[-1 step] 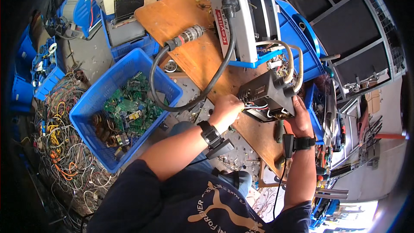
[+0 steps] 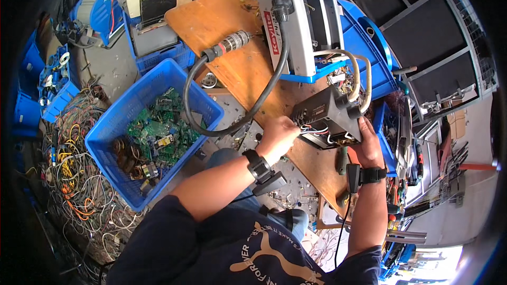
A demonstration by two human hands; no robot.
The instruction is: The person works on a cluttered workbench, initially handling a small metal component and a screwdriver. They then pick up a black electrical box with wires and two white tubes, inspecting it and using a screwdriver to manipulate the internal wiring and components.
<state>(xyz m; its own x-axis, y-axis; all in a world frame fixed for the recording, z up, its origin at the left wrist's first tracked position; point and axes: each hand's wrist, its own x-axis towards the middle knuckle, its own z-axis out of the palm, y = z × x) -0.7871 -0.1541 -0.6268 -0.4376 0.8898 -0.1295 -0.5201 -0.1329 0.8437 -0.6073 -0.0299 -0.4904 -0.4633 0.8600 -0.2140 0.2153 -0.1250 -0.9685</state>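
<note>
Fingers (image 2: 289,125) closed on thin wires (image 2: 317,130) (left hand (image 2: 280,134)) and black box (image 2: 338,113) (right hand (image 2: 369,145)) — possible wire snap from yanking, or box slip from one-handed hold.

Blue basket (image 2: 108,132) of green circuit boards (image 2: 171,126), tangled cables (image 2: 79,179) on the floor (image 2: 108,68), smaller blue crate (image 2: 59,106), black panels (image 2: 441,31) in metal frame (image 2: 411,9)

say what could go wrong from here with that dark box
The left hand pinches thin wires at the dark box; a hard pull might snap them. Pale cables run from the box toward the blue-and-silver unit, so turning the box in the right hand might strain them. The thick black cable bows past the edge of the wooden board and might get snagged.
</note>
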